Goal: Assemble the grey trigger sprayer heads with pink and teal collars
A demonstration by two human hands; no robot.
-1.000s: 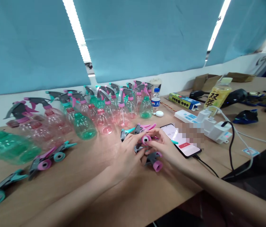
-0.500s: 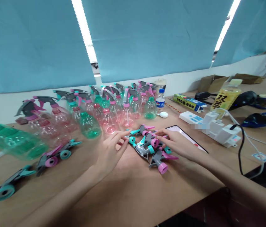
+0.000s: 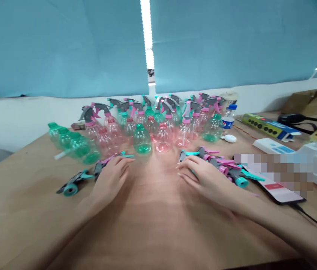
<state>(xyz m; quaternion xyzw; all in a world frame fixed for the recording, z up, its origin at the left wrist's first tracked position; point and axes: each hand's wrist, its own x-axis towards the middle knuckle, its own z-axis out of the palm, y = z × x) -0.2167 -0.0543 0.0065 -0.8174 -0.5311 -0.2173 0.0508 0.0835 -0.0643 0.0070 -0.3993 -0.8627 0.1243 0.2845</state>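
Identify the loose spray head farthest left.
The grey-and-teal spray head, outermost beside the left hand; it shows whole, while the hand partly hides its neighbours.

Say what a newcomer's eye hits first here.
Probably the crowd of clear pink and green bottles across the back of the table, many topped with gray trigger heads. Next, the bright strip splitting the blue covering behind them. Then the bare left hand by loose trigger heads, and right hand at a trigger-head pile beside the phone.

Smooth plastic spray heads [image 3: 223,170] (faintly glossy)
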